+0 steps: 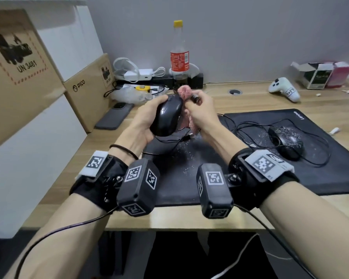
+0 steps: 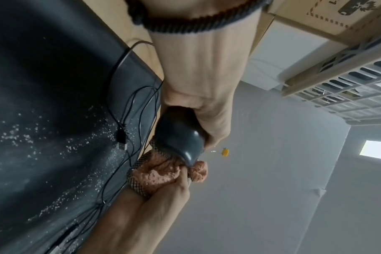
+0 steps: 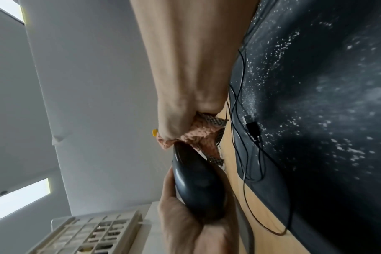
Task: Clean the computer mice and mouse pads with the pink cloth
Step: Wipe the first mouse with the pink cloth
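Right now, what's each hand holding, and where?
Left hand grips the black mouse around its rear body. Right hand clutches the bunched pink cloth against its front.

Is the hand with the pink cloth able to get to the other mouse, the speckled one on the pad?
Probably yes. The speckled mouse lies uncovered on the mouse pad, just right of the right hand, with only loose cables around it. But that hand's grip is full of pink cloth, so it could wipe, not pick up.

Glossy black plastic mouse (image 1: 167,115), nubbly pink cloth (image 2: 161,173) (checked edging), matt speck-dusted mouse pad (image 1: 250,178), wood-grain desk (image 1: 240,101).
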The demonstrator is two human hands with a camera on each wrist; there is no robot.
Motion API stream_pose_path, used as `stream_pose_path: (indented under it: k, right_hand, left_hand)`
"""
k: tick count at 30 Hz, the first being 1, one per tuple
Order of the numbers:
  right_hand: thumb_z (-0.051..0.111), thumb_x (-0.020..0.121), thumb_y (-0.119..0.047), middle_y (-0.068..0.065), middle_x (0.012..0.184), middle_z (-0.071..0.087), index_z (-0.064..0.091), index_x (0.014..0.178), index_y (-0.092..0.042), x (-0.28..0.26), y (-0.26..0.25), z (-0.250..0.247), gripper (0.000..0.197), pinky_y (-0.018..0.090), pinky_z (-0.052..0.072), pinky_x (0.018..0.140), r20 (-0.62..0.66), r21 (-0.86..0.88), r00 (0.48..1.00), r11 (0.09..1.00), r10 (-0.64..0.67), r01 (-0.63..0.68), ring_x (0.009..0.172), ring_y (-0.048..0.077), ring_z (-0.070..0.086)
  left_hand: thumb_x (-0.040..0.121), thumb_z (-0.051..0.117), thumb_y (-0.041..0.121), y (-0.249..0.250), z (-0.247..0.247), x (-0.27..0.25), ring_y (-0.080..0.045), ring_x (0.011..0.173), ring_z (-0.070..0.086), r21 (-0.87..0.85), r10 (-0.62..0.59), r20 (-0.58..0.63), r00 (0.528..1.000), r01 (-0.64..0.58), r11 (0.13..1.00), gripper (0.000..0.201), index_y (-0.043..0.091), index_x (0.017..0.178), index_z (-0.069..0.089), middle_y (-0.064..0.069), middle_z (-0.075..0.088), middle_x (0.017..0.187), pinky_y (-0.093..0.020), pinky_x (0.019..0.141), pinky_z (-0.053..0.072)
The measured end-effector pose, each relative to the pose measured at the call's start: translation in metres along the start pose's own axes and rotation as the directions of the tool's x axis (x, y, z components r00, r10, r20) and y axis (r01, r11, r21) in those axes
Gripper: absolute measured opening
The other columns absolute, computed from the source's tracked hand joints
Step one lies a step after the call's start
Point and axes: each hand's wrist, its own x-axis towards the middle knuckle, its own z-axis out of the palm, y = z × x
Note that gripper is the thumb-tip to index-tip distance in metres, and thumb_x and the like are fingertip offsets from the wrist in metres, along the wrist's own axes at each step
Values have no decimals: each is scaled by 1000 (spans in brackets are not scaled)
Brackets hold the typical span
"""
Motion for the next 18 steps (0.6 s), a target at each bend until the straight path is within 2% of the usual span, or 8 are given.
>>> stream_pose_path:
  k: [2, 5, 8, 10, 12, 15, 17, 18]
  right_hand:
    - [55, 95, -9, 12, 74, 58, 61, 93, -16, 5, -2, -2, 9, 33, 44, 60, -11, 75, 1000, 997, 11, -10, 60, 19, 51]
    - [54, 94, -6, 19, 87, 59, 64, 89, -18, 6, 4, -4, 16, 43, 46, 71, 40, 139, 999, 990, 13, -18, 73, 26, 53]
    - [55, 94, -6, 15, 94, 66, 66, 89, -22, 3, 9, -11, 20, 55, 52, 87, 55, 107, 998, 994, 0, -6, 84, 28, 59]
    - [53, 93, -1, 9, 95, 68, 65, 93, -20, 0, 11, -13, 23, 51, 51, 91, 62, 23, 998, 999, -30, 28, 87, 25, 62]
    - [52, 93, 1, 8, 92, 67, 64, 96, -15, -3, 13, -11, 20, 43, 54, 85, 21, -14, 999, 999, -48, 48, 83, 22, 62]
    - [54, 93, 3, 6, 87, 67, 60, 86, -16, -10, 18, -1, 20, 28, 52, 72, -12, -3, 997, 997, -74, 74, 73, 11, 61]
    - [55, 91, 2, 5, 87, 69, 61, 81, -22, -16, 21, 5, 26, 21, 50, 66, 56, -70, 996, 995, -71, 75, 65, 2, 60]
    - [55, 89, 1, 6, 88, 70, 62, 82, -23, -17, 22, 6, 27, 20, 50, 65, 80, -121, 994, 989, -71, 81, 63, 1, 60]
  left_hand:
    - [85, 65, 28, 2, 2, -1, -25, 77, 68, 27, 15, 31, 999, -16, 999, 33, 8, 110, 65, -13, 71, 100, -33, 68, 58]
    - [78, 69, 30, 0, 5, 0, -30, 89, 67, 70, 15, 16, 1000, -16, 997, 48, 3, 118, 65, -17, 70, 110, -42, 83, 57]
    - [79, 69, 31, 0, 4, 6, -27, 79, 67, 112, 18, -29, 999, -15, 994, 42, 7, 113, 67, -13, 72, 100, -33, 67, 57]
    - [82, 67, 30, 0, 3, 9, -23, 67, 66, 108, -1, -39, 999, 5, 994, 32, 10, 106, 67, -11, 71, 88, -27, 54, 53]
    - [84, 64, 29, -1, 4, 9, -19, 56, 64, 84, -31, -47, 998, 35, 996, 22, 11, 97, 65, -8, 68, 78, -23, 48, 50]
    - [88, 57, 32, -5, 6, 13, -19, 65, 62, 4, -60, -71, 996, 60, 998, 24, 12, 99, 64, -5, 66, 80, -24, 58, 51]
    - [87, 56, 35, -6, 5, 16, -23, 74, 64, -122, -66, -135, 989, 50, 991, 36, 8, 109, 63, -9, 67, 90, -28, 61, 54]
    - [89, 54, 35, -6, 5, 18, -24, 75, 64, -175, -71, -158, 985, 43, 984, 36, 6, 107, 63, -11, 67, 91, -30, 61, 54]
